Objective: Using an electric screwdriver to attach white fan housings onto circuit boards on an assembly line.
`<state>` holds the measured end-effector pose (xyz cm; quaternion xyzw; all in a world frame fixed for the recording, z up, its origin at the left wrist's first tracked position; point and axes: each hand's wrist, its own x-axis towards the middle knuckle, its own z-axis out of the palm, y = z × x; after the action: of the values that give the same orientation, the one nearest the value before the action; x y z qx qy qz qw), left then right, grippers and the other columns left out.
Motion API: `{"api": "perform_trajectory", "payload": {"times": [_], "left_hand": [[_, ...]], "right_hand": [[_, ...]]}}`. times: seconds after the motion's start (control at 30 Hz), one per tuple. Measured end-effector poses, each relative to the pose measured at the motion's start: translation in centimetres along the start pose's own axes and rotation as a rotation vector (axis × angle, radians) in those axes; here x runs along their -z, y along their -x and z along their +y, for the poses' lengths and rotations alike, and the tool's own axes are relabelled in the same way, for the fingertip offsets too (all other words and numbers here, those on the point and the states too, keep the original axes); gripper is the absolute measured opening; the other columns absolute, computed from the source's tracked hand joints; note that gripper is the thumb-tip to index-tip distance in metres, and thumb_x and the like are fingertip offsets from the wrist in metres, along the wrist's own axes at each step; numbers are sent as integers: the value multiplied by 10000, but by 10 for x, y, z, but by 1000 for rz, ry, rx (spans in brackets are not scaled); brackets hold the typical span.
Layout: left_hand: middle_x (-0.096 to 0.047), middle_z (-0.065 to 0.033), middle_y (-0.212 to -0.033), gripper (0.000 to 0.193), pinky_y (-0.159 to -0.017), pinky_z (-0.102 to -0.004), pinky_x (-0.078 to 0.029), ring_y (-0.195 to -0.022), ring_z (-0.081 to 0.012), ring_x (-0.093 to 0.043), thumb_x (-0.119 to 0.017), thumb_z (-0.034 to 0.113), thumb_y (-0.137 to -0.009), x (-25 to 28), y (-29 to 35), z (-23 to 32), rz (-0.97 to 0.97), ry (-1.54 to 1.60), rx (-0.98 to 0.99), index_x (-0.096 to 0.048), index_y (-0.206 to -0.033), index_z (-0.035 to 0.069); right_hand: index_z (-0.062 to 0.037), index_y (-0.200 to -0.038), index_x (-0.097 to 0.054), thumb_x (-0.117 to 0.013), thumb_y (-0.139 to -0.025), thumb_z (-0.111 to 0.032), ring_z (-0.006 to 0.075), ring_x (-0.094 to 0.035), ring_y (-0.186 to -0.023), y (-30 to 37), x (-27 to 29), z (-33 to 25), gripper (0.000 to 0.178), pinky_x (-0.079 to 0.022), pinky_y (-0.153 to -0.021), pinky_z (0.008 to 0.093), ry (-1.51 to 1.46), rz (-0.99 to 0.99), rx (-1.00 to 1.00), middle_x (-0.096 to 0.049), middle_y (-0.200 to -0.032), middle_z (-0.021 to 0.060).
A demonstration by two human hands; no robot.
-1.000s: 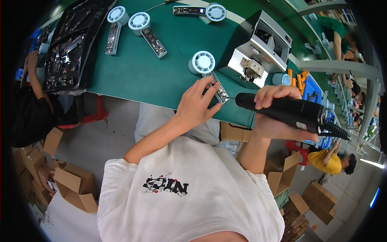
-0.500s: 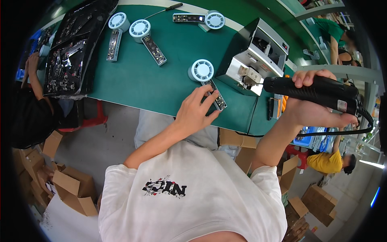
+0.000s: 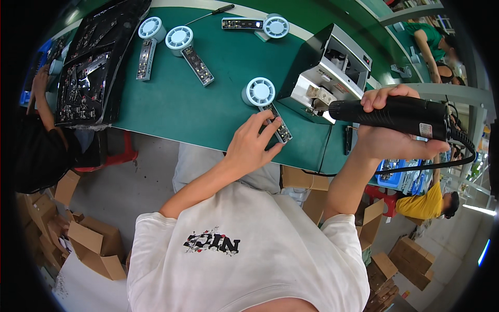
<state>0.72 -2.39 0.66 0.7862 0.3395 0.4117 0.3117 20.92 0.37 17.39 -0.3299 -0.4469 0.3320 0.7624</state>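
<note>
My left hand [image 3: 250,141] rests on the near part of a handheld fan [image 3: 259,92], gripping its open handle, where a circuit board shows between the fingers. The fan's round light-blue head points away from me. My right hand [image 3: 382,139] is wrapped round a black electric screwdriver [image 3: 397,115], held almost level with its cable trailing off behind. The screwdriver's tip is at the front of a silver and black screw feeder [image 3: 311,70]; whether a screw sits on the bit is too small to tell.
Three similar fans [image 3: 179,39] lie farther back on the green table [image 3: 171,109], near a thin hand screwdriver [image 3: 223,9]. A black tray [image 3: 115,62] of circuit boards stands at left. A co-worker's arm [image 3: 44,99] is beyond it. Cardboard boxes [image 3: 88,236] stand on the floor.
My right hand and the electric screwdriver have shifted left, bringing the tool's nose closer to the screw feeder. My left hand stays on the fan handle.
</note>
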Motion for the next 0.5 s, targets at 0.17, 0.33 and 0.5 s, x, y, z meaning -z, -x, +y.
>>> {"api": "perform_trajectory", "payload": {"times": [0.17,0.33,0.5], "left_hand": [[-552,-125,-1139,569,-706,-360,-543,-833,-235,-620,-846,99,-642,-3,-2,-1,22,-10,-32,-627,-1159,10],[-552,-127,-1142,562,-712,-360,-545,-832,-234,-619,-841,96,-646,-4,-2,-1,28,-16,-34,-628,-1159,6],[-552,-135,-1144,561,-720,-361,-545,-842,-243,-620,-837,94,-651,-3,0,-2,35,-29,-39,-631,-1165,2]], "right_hand": [[58,-902,-576,-287,-680,-992,233,-566,-562,0,-1,-10,1112,-467,-490,345,-3,16,-13,-561,-672,150],[47,-830,-585,-241,-716,-974,237,-545,-487,-6,-13,-4,1083,-462,-446,320,143,152,24,-542,-596,141],[37,-822,-569,-217,-699,-989,231,-539,-475,-4,-13,4,1093,-464,-432,314,119,132,35,-539,-594,140]]}}
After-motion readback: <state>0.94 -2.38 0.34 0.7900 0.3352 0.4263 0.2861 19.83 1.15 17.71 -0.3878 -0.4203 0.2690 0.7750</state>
